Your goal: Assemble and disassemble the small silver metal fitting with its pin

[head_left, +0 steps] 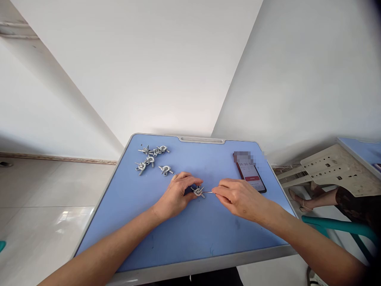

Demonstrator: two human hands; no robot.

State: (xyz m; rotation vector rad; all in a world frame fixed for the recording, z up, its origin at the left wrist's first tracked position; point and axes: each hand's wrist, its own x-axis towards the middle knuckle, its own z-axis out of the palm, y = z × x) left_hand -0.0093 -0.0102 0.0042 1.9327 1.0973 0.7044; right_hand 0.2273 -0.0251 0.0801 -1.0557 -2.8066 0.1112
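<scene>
While your hands meet over the blue table (190,238), your left hand (178,194) pinches a small metal fitting (198,192) at its fingertips; your right hand (238,196) pinches a thin pin (207,192) touching it. Loose fittings (151,157) lie beyond your left fingers, a phone (251,172) beyond your right.

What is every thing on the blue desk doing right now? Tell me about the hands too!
left hand: resting on the desk, fingers pinching the metal piece.
right hand: fingertips pinched on a thin pin.
metal piece: held at desk level between the two hands.
thin pin: level, its tip at the metal piece.
loose metal pieces: lying in a small scatter, untouched.
phone: flat, screen lit, showing a timer.
blue desk: level, holding everything.
</scene>
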